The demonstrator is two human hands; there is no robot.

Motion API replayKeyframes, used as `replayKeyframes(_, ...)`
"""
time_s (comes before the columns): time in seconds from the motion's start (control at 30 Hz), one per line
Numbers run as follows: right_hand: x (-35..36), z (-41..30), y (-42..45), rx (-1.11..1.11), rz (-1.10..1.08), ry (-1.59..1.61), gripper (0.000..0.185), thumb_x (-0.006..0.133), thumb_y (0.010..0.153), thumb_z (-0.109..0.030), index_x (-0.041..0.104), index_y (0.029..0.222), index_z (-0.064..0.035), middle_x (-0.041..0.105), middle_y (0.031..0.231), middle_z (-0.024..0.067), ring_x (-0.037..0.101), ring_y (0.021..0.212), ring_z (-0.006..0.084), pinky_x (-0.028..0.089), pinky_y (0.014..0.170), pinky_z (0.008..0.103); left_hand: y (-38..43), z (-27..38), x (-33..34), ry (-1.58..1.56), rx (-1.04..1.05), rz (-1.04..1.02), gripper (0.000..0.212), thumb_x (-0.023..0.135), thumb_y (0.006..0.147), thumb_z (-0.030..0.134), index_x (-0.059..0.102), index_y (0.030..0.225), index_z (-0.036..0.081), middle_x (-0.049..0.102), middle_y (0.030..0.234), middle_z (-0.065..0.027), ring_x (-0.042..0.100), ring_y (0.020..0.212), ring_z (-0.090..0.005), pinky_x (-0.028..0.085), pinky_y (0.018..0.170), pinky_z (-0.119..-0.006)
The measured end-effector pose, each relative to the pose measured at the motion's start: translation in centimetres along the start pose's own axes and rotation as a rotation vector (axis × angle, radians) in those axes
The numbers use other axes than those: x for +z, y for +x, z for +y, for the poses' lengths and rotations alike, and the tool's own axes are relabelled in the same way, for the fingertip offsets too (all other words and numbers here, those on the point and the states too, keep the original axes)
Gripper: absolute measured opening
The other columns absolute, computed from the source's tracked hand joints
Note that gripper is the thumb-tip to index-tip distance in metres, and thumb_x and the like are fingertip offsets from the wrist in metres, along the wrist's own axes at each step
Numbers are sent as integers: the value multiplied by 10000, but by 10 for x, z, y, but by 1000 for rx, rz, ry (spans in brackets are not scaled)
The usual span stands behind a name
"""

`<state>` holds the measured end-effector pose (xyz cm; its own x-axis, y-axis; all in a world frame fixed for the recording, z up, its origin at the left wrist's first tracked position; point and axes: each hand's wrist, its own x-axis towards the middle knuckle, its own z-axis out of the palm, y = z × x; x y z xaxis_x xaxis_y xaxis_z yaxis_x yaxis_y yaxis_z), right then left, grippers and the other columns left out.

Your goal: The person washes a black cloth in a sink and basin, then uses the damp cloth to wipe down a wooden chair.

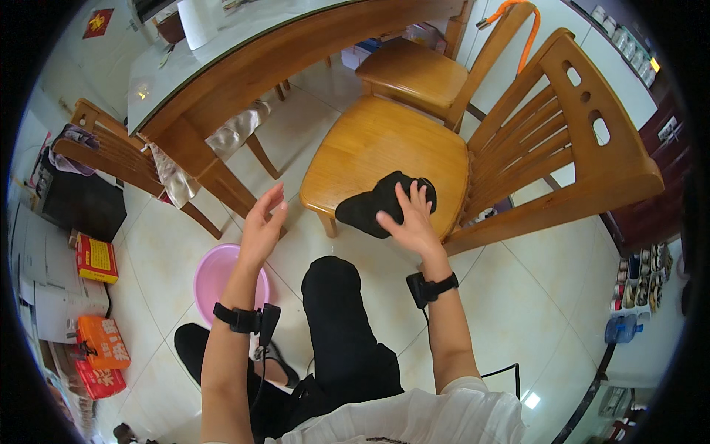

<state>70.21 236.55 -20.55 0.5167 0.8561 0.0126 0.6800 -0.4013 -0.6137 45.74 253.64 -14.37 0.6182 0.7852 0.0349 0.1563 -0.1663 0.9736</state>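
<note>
A black cloth item, perhaps a cap (369, 208), lies on the front right part of a wooden chair's seat (377, 144), partly over its edge. My right hand (413, 219) rests on or just above the black cloth, fingers spread; whether it presses on it I cannot tell. My left hand (263, 225) is raised to the left of the chair seat, holding nothing, its fingers slightly bent and apart from the thumb. Below the left forearm, a pink plastic basin (213, 275) stands on the tiled floor, partly hidden by the arm. Each wrist wears a black strap with a small device.
A glass-topped wooden table (222, 53) stands ahead on the left, with a second wooden chair (413, 72) beside it. Another chair (111, 147) is at the far left. Red and orange bags (105, 341) and a box lie left; a shoe rack (640, 280) is right.
</note>
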Motion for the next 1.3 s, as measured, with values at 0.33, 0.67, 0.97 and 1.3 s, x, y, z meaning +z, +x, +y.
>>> replayKeyframes(0.33, 62, 8, 0, 208, 292, -406, 773, 465, 857, -438, 221, 1367, 89, 100, 1425, 342, 55, 1346, 450, 13, 1090, 509, 38, 22, 18, 143, 103, -100, 488, 548, 891, 232, 413, 1319, 40, 440, 1325, -158, 398, 1256, -239, 351, 1001, -346)
replayKeyframes(0.67, 22, 64, 60, 571, 214, -402, 832, 357, 873, -555, 120, 1409, 35, 13, 1449, 312, -33, 1346, 456, -17, 1075, 536, 151, -48, 45, 362, 56, -240, 629, 550, 881, 366, 308, 1395, 97, 212, 1466, -179, 60, 1391, -278, 101, 1106, -367)
replayKeyframes(0.97, -11, 144, 226, 629, 301, -492, 709, 287, 909, -508, 171, 1422, -33, 75, 1475, 241, 24, 1361, 416, 24, 1080, 530, 297, -86, 94, 231, -109, -411, 792, 367, 891, 569, 130, 1427, 36, 76, 1482, -217, -19, 1390, -296, 34, 1104, -405)
replayKeyframes(1.3, 88, 38, 354, 113, 341, -550, 600, 346, 899, -434, 299, 1395, -99, 214, 1472, 139, 141, 1357, 369, 68, 1075, 552, 298, -111, 90, -230, -297, -319, 858, 333, 890, 595, -24, 1429, 31, 2, 1491, -197, 30, 1377, -291, 65, 1104, -376)
